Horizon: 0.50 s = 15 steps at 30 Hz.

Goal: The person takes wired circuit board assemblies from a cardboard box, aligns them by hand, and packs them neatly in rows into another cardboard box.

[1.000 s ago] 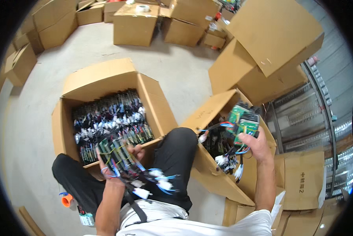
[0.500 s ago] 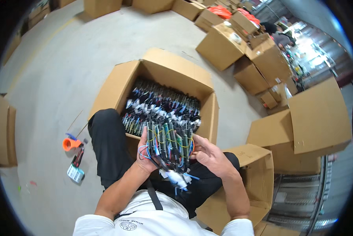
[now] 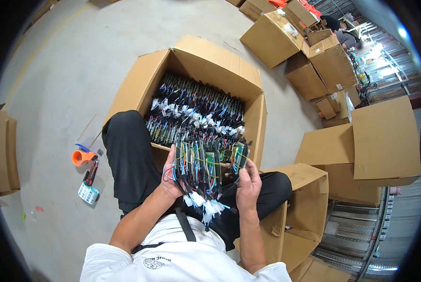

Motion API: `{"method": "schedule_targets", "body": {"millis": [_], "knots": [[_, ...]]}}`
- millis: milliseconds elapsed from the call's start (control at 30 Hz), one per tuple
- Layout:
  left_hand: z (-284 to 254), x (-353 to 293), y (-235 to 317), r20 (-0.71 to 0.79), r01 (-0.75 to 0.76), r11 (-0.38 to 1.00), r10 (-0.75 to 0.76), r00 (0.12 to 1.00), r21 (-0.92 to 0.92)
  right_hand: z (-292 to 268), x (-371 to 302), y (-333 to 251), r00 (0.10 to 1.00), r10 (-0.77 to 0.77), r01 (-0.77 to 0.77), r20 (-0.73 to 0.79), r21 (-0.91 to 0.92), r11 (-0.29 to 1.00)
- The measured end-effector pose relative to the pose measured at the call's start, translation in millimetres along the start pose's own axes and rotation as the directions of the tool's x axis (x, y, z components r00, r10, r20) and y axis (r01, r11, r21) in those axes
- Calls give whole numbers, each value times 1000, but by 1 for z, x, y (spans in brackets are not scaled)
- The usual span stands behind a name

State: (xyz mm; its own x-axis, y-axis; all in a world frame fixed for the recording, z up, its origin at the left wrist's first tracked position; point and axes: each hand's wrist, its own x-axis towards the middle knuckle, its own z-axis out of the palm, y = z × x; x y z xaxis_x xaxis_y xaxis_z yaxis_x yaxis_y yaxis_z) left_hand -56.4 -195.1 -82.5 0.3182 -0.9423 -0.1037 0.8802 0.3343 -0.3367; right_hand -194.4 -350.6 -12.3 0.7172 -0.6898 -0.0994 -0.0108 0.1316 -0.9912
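My left hand grips the left side of a thick bundle of green circuit boards, bound with a yellow-green band. Blue, red and black wires with white connectors hang from its lower end. Apart from that bundle, on its right, my right hand holds a smaller circuit board piece between thumb and fingers. Just beyond both hands stands an open cardboard box, filled with rows of similar wired boards.
On the floor at left lie an orange tape roll, a red-and-black tool and a pale printed packet. An open carton stands by my right knee. Stacked cartons fill the far right, near another person.
The right-hand circuit board piece has come away from the bundle and moved right in my right hand. My left hand keeps hold of the bundle. The view has shifted slightly.
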Motion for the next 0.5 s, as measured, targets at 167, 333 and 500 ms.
{"method": "schedule_targets", "body": {"millis": [167, 333, 500], "knots": [[-2, 9, -7, -85, -43, 999, 43, 995, 1, 14, -25, -3, 957, 159, -95, 242, -257, 962], [1, 2, -4, -110, 3, 997, 5, 994, 79, 30, -35, 24, 1000, -9, 12, 17, -192, 981], [-6, 0, -2, -161, -69, 989, 91, 983, 133, 20, -37, 29, 1000, 16, -18, -19, -143, 990]]}}
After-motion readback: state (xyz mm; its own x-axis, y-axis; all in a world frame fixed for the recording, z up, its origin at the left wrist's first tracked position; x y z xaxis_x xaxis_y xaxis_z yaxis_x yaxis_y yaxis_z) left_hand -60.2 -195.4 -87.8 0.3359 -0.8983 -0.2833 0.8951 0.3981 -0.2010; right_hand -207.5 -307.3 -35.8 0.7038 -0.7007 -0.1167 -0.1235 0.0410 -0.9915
